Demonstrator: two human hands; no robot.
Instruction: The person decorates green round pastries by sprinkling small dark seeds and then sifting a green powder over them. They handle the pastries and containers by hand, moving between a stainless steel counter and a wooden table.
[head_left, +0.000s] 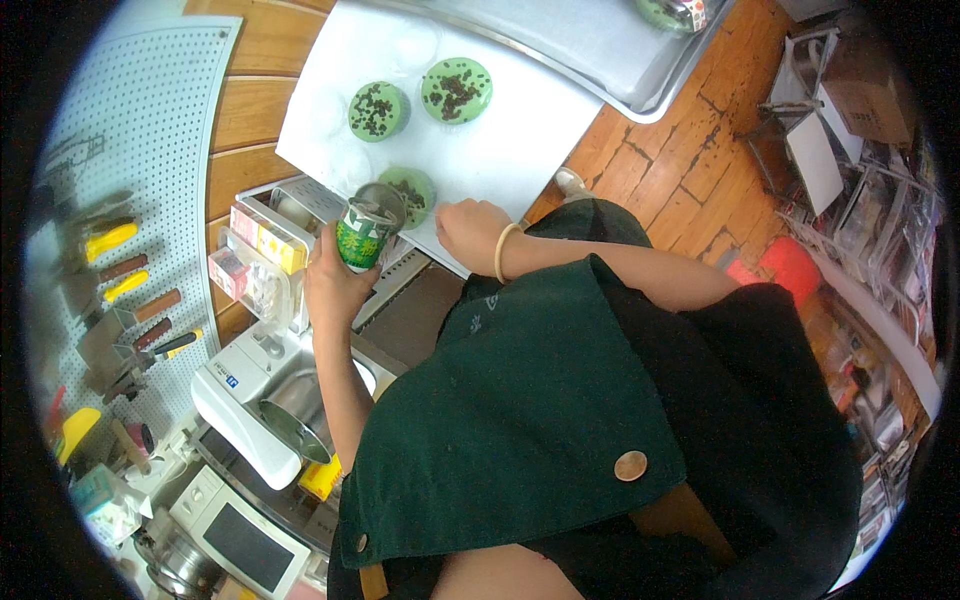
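Observation:
My left hand (334, 277) is wrapped around a green can (361, 236) with printed writing, its round rim tilted over the table. Just beyond the can sits a green-topped dessert cup (411, 193) with dark bits scattered on it, partly hidden by the can. My right hand (472, 234) hovers beside this cup, fingers curled down; whether anything is between them is hidden. Farther off stand two more green desserts, a smaller one (375, 111) and a larger one (456, 90), both sprinkled with dark bits. Clear plastic lids (415, 41) lie near them on the white table (517, 142).
A metal baking tray (652, 112) holds another green dessert (670, 13) at the far edge. Left are a storage rack with boxes (274, 240), a white stand mixer (247, 405) with a steel bowl (300, 405), and a pegboard (161, 97) with tools. Shelves (877, 202) stand right.

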